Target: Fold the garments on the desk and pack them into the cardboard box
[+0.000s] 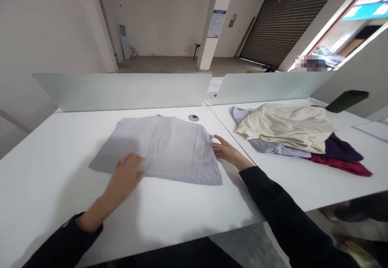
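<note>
A light grey folded cloth [172, 150], perhaps a garment, lies flat on the white table in front of me. My left hand [129, 173] is over its front edge, left of the middle, fingers stretched out and slightly blurred; nothing shows in its grasp. At the cloth's right edge is my right hand [226, 150], fingers apart, with the tips touching or just beside a small bunched part of the fabric. Some of the right fingertips are hard to make out against the cloth.
To the right lies a pile of clothes, with a cream garment [287, 124] on top and dark purple, red and grey ones beneath. A frosted divider [130, 92] runs along the table's back edge. Behind the cloth is a round cable hole [193, 118]. A dark green object [347, 100] stands far right.
</note>
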`<move>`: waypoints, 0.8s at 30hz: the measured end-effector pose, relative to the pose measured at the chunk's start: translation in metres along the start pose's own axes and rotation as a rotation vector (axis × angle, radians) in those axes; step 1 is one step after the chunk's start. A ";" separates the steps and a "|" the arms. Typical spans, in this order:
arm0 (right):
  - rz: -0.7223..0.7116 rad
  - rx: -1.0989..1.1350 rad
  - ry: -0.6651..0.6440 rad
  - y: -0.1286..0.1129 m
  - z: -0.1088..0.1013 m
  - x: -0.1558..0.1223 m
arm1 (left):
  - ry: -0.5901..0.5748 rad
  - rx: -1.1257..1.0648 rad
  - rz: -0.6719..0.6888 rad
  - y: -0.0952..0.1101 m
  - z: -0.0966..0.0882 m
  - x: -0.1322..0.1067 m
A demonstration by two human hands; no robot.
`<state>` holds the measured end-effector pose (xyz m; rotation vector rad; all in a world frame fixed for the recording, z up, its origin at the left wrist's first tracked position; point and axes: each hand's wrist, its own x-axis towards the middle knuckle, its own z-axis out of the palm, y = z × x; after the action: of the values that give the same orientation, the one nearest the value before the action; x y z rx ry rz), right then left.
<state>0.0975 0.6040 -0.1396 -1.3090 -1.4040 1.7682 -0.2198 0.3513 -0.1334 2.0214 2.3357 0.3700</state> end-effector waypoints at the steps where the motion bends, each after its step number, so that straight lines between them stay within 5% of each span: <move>1: -0.004 0.033 0.025 -0.001 0.000 0.005 | -0.033 -0.054 0.081 0.016 0.004 0.002; 4: -0.017 0.054 0.077 0.000 0.002 0.015 | -0.110 -0.157 0.169 0.042 0.015 0.016; 9: -0.072 -0.048 0.092 0.003 0.005 0.019 | -0.269 -0.191 0.201 0.044 0.038 0.034; 17: -0.011 -0.105 0.114 0.000 0.009 0.037 | -0.139 -0.061 0.181 0.081 0.062 0.015; 20: -0.012 -0.074 0.182 -0.002 0.007 0.045 | -0.138 -0.052 0.216 0.105 0.063 0.014; 24: -0.032 -0.157 0.241 -0.010 0.010 0.058 | -0.095 -0.093 0.343 0.164 0.074 0.026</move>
<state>0.0640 0.6520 -0.1512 -1.5167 -1.4396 1.4476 -0.0513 0.4091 -0.1692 2.3357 1.8792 0.3741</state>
